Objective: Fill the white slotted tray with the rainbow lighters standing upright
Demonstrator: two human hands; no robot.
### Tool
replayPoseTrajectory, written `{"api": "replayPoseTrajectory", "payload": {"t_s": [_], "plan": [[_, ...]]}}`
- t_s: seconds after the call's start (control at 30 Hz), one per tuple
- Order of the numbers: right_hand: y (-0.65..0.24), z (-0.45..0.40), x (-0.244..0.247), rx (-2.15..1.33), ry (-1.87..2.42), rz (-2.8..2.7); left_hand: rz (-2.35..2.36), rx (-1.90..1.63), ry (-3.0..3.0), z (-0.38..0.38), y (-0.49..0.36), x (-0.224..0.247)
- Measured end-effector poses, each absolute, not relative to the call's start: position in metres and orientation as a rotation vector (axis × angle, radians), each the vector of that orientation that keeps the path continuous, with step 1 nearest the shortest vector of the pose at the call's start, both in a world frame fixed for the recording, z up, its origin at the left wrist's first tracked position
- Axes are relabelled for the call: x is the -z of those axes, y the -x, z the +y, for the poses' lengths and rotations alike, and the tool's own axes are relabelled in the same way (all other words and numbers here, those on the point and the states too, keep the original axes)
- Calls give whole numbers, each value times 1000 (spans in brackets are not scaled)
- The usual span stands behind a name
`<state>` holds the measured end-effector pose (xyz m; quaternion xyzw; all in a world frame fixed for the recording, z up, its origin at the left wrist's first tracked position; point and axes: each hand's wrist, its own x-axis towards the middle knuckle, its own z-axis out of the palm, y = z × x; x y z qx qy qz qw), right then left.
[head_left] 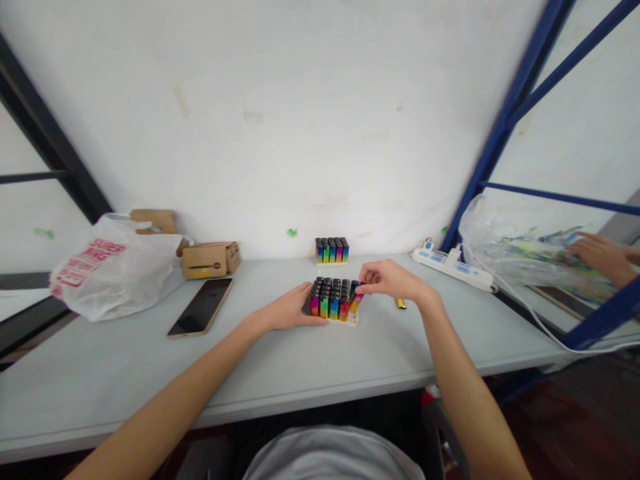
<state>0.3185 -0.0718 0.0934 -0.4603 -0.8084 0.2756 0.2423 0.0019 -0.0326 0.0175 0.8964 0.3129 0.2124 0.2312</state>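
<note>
Several multicoloured lighters with black tops stand upright in rows in a white tray [352, 323] near the middle of the table. My left hand [293, 309] is closed round the left side of this tray and its lighters. At the tray's right side, my right hand [384, 280] pinches a red and yellow lighter [356, 303], which tilts over the front right corner. Behind, by the wall, stands a second block of lighters [333, 251]. A yellow lighter [401, 303] lies on the table to the right, partly hidden by my right wrist.
On the left are a white plastic bag [120, 267], a cardboard box [206, 261] and a phone [201, 308]. A power strip [454, 267] with a cable is at the right, beside a blue frame [500, 140]. Another person's hand [603, 257] shows beyond it.
</note>
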Motion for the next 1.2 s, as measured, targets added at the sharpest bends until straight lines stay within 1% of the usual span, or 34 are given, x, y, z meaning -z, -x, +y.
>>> {"api": "replayPoseTrajectory", "payload": {"t_s": [0.1,0.57,0.9,1.03,1.13,1.2], "plan": [[-316,-69,-92,-661,1296,-2205,852,-582,-2469,-33,-2,-17],[-315,-64,-87,-589,1311,-2225,858,-555,-2474,-33,-3,-19],[-305,-60,-82,-622,1273,-2213,889,-534,-2464,-35,-3,-20],[-325,-64,-85,-672,1244,-2188,885,-512,-2477,-35,-3,-21],[-352,-65,-88,-492,1389,-2149,869,-530,-2486,-34,-3,-21],[-368,-62,-87,-314,1610,-2124,861,-545,-2487,-34,-3,-21]]}}
